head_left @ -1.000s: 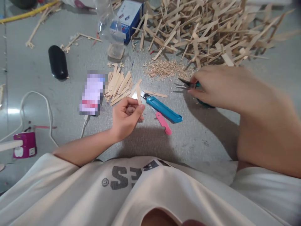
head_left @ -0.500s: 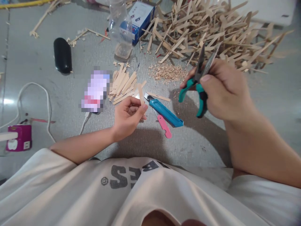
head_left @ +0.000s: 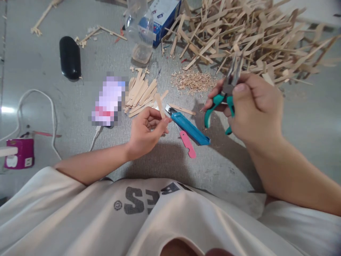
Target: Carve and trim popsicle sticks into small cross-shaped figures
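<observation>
The pliers (head_left: 226, 93) have slim metal jaws pointing up and curved teal coated handles. The right hand (head_left: 253, 106) grasps them above the floor (head_left: 306, 117), thumb pressed near the pivot. The left hand (head_left: 145, 133) pinches a flat, pale wooden stick (head_left: 160, 105) upright between thumb and fingertips. The floor is grey and finely textured. A blue utility knife (head_left: 190, 126) lies between the hands. A loose stick pile (head_left: 253, 32) covers the far right.

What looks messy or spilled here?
A little pile of wood chips lies scattered loose, just beyond the blue utility knife, whose blade looks left sticking out. Behind them, a big heap of wooden sticks is piled in a tangled jumble, pointing every way.
</observation>
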`<state>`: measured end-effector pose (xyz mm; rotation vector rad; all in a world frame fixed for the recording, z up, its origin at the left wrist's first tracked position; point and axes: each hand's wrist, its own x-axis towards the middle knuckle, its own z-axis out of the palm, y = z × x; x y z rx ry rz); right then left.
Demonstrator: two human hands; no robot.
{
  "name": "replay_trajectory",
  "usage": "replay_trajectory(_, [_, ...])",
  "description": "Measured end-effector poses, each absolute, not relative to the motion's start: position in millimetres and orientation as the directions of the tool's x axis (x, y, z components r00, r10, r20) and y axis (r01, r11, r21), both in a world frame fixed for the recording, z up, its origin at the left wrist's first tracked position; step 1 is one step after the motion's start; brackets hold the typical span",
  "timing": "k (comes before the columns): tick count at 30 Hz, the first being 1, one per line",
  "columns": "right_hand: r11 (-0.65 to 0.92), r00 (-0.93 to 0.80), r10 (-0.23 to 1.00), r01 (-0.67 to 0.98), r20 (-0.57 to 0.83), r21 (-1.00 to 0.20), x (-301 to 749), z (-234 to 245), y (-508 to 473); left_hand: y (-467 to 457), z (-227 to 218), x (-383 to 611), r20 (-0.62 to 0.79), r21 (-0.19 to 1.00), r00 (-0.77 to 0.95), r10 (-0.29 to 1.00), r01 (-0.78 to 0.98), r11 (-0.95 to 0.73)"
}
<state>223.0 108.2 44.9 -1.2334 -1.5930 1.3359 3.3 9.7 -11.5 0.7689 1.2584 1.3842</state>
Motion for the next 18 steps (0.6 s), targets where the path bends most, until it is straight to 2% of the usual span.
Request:
replay_trajectory(2, [-0.138, -0.324, 0.936, 0.031, -0.14, -0.99, 216, 53, 91, 11, -12, 3, -0.18, 0.954, -0.234, 0.955, -0.277, 0.112])
replay_trajectory(4, [-0.399, -0.399, 0.858, -0.12, -0.324, -0.909, 207, 54, 66, 12, -13, 1, -0.169, 0.959, -0.238, 0.956, -0.265, 0.103])
replay_trajectory(6, [-0.624, -0.548, 0.701, -0.161, -0.456, -0.765, 198, 48, 35, 13, -13, -1, -0.169, 0.962, -0.238, 0.957, -0.25, 0.107])
replay_trajectory(8, [-0.813, -0.706, 0.487, -0.153, -0.513, -0.562, 193, 37, 4, 14, -14, -2, -0.176, 0.961, -0.242, 0.954, -0.252, 0.113])
replay_trajectory(10, [-0.922, -0.82, 0.307, -0.131, -0.483, -0.364, 193, 27, -22, 14, -16, -2, -0.184, 0.958, -0.252, 0.95, -0.264, 0.116])
replay_trajectory(13, [-0.971, -0.93, 0.152, -0.078, -0.334, -0.226, 199, 17, -41, 14, -20, 0, -0.182, 0.955, -0.285, 0.941, -0.28, 0.1])
replay_trajectory(16, [-0.967, -0.973, 0.07, -0.012, -0.222, -0.253, 204, 16, -32, 15, -22, 2, -0.156, 0.958, -0.298, 0.942, -0.278, 0.071])
replay_trajectory(18, [-0.927, -0.969, 0.114, -0.024, -0.221, -0.374, 205, 15, -16, 16, -23, 2, -0.122, 0.965, -0.303, 0.945, -0.258, 0.042])
